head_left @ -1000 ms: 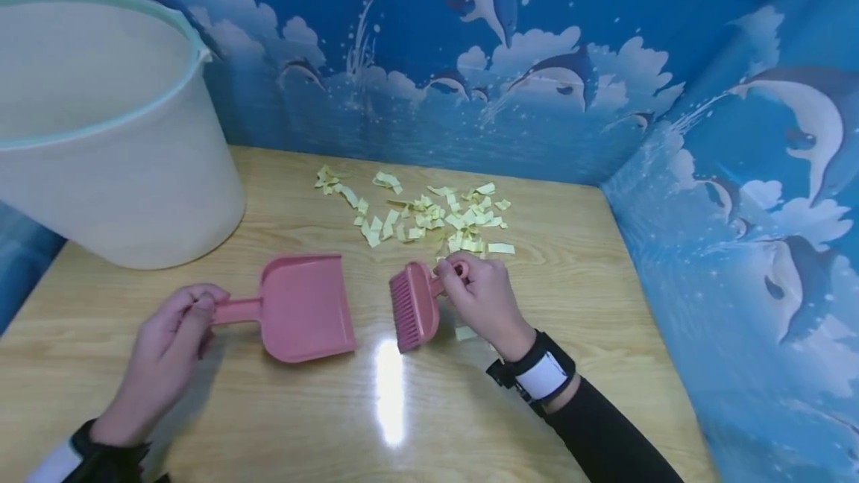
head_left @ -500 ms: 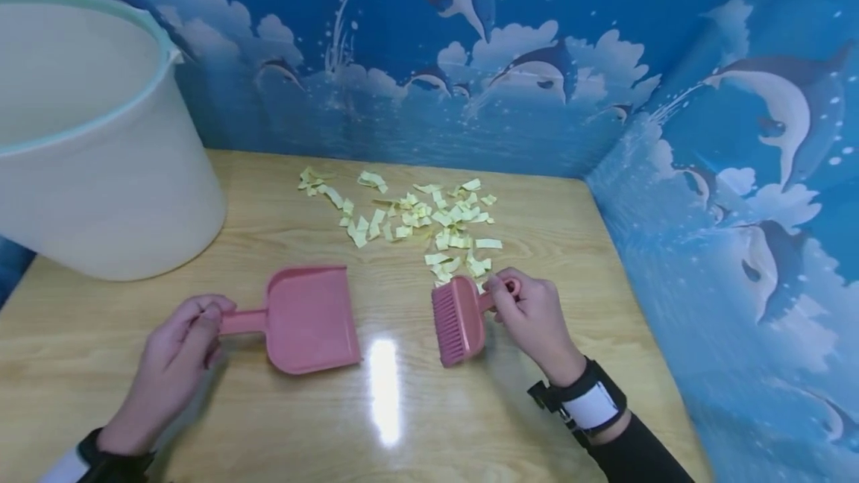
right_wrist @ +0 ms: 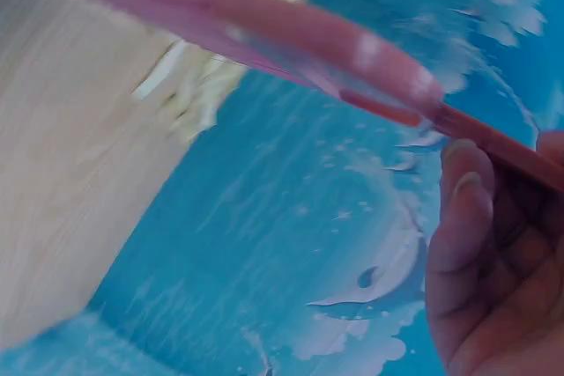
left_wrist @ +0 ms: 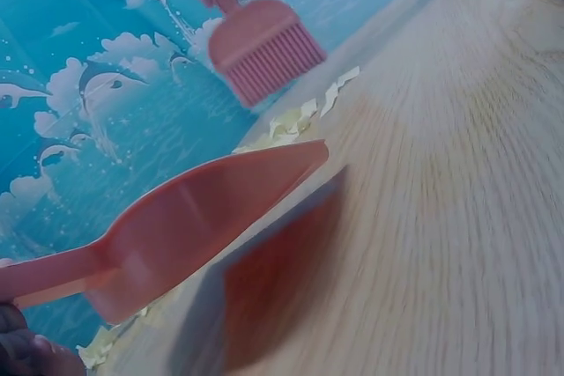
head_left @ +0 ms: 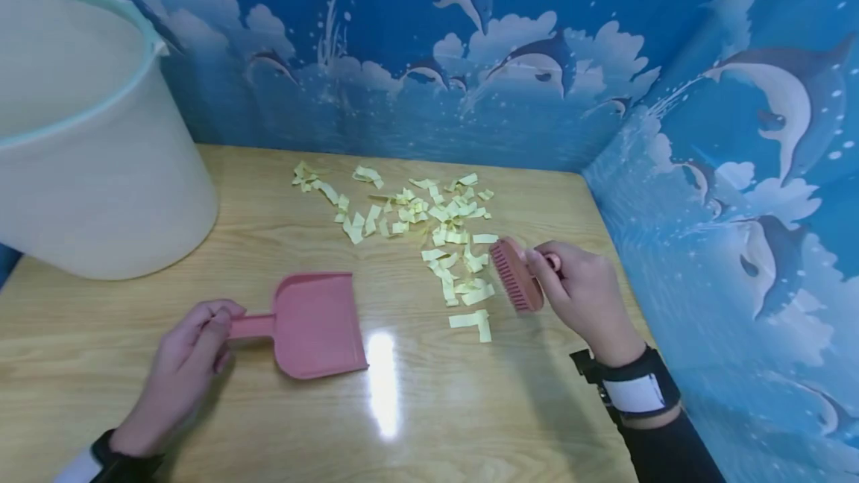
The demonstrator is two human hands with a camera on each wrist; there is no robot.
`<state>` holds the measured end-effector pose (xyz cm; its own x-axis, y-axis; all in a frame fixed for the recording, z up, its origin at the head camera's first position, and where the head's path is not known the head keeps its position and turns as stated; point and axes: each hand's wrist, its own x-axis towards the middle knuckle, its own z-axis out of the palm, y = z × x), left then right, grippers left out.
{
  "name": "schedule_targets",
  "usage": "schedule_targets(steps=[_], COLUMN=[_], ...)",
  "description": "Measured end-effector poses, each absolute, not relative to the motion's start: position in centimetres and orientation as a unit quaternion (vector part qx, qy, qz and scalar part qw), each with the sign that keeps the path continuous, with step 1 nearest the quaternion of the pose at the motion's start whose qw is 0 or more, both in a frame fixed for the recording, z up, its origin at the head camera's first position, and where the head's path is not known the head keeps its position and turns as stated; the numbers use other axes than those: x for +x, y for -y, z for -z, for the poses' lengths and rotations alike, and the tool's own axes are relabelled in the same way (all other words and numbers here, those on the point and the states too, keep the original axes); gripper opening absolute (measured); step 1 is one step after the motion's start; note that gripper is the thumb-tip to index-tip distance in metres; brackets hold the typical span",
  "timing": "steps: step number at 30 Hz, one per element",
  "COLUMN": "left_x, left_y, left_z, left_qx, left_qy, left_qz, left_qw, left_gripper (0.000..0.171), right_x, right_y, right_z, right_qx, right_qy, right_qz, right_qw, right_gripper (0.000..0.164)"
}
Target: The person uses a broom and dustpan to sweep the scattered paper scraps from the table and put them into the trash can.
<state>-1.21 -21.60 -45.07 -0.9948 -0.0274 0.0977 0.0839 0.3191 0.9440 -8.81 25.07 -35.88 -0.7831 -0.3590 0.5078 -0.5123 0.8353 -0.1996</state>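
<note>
A big white bucket (head_left: 80,140) stands far left on the bench (head_left: 429,408). The left hand (head_left: 184,352) curls its fingers round the pink dustpan (head_left: 315,323) handle. Yellow paper bits (head_left: 429,233) lie between the hands. The right hand (head_left: 580,293) grips the pink brush (head_left: 515,274) just beside them.

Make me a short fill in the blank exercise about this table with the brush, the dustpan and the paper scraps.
1. The right hand holds the pink ____.
2. The left hand holds the dustpan by its ____.
3. The yellow scraps lie on the ____.
4. The big white ____ stands at the table's far left corner.

Missing words: brush; handle; table; bucket
</note>
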Motion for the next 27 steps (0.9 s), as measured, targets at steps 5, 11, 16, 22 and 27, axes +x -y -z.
schedule_targets(steps=[5,11,16,22,27], left_x=[-1.6,-2.1,-2.5,-2.6,-2.6], left_y=[20.7,19.8,19.1,18.8,18.6], left_z=[45.7,46.5,46.7,46.7,46.9], left_qx=[-0.03,-0.027,-0.036,-0.032,-0.034], left_qy=[0.8,0.796,0.793,0.796,0.794], left_qz=[0.597,0.604,0.608,0.605,0.607], left_qw=[0.039,0.026,0.03,0.014,0.008], left_gripper=[0.026,0.027,0.027,0.029,0.029], right_x=[-8.7,-7.9,-7.7,-7.2,-6.9], right_y=[-25.3,-23.3,-21.0,-18.3,-16.9], right_z=[37.8,39.1,39.1,39.2,39.2], right_qx=[0.283,0.321,0.349,0.394,0.421], right_qy=[0.931,0.92,0.909,0.891,0.874], right_qz=[-0.088,-0.111,-0.136,-0.147,-0.181], right_qw=[0.211,0.195,0.184,0.174,0.164], right_gripper=[0.02,0.022,0.022,0.028,0.023])
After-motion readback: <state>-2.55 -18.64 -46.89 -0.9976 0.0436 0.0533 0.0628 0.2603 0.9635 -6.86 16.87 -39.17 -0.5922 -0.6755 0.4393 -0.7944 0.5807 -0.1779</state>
